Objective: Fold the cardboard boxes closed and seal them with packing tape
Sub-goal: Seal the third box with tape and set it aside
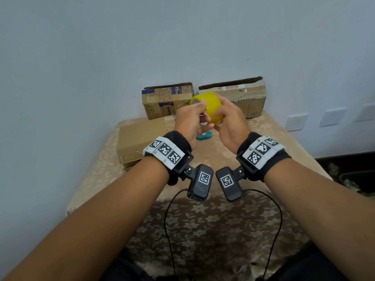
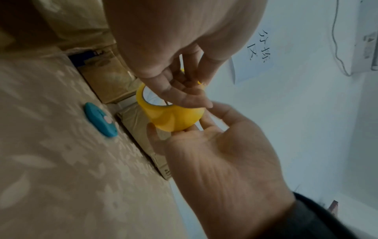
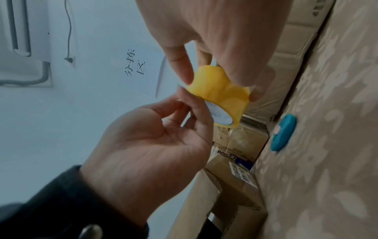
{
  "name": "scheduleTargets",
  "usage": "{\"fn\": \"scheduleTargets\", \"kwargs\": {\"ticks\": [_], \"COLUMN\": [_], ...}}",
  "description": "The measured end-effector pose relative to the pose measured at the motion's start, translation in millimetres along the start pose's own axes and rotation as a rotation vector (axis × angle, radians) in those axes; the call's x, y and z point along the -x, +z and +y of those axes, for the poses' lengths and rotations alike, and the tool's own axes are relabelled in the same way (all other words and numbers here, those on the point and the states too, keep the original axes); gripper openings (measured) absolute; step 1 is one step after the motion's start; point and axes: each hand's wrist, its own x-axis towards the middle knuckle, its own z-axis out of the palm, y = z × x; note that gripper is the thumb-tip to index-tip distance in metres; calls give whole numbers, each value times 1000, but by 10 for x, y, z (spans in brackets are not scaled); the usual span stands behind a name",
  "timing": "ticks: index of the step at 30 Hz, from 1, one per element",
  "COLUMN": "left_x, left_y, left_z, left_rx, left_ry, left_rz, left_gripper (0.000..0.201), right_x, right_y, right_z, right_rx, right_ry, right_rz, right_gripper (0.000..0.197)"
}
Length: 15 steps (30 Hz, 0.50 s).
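Both my forearms filled the near part of the head view, each wrist strapped with one black band and one camera, two cables trailing down. Beyond them my left hand and right hand met around one yellow roll of packing tape, held in the air above the patterned tablecloth. I counted three cardboard boxes: one flat box lying at the left, one printed box against the wall, and one longer box to its right. One teal cutter lay on the cloth below my hands. From the left wrist view, my left hand had its fingertips curled over the roll's rim, pinching at its edge, while my right hand cupped the roll from beneath with fingers wrapped round its outer face; the cutter lay on the cloth beside the boxes. From the right wrist view, my right hand gripped the roll with fingers and thumb spread over its yellow face, and my left hand pinched at the roll's edge with thumb and forefinger. One cutter lay apart from the boxes, and one paper sign with handwritten characters hung on the wall.
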Motion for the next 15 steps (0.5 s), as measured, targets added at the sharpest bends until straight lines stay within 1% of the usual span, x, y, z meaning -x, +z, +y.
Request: {"fn": "scheduleTargets", "kwargs": {"ticks": [3, 5, 7, 9, 12, 15], "left_x": [-8, 7, 7, 1, -2, 12], "left_y": [-16, -12, -18, -26, -24, -21], "left_z": [-37, -51, -54, -56, -52, -47], "left_rx": [76, 141, 174, 162, 108, 122], "left_ry": [-11, -8, -9, -8, -10, -24], "left_rz": [28, 16, -9, -19, -8, 5], "left_gripper": [22, 19, 19, 21, 28, 31], "right_x": [7, 23, 34, 64, 119, 156], "right_y": [-49, -67, -64, -42, -8, 8], "right_z": [21, 34, 22, -1, -22, -25], "right_rx": [186, 321, 431, 482, 431, 340], "right_ry": [-11, 11, 44, 115, 194, 233], "right_rz": [148, 176, 132, 76, -26, -109], "right_gripper": [41, 37, 39, 38, 30, 21]}}
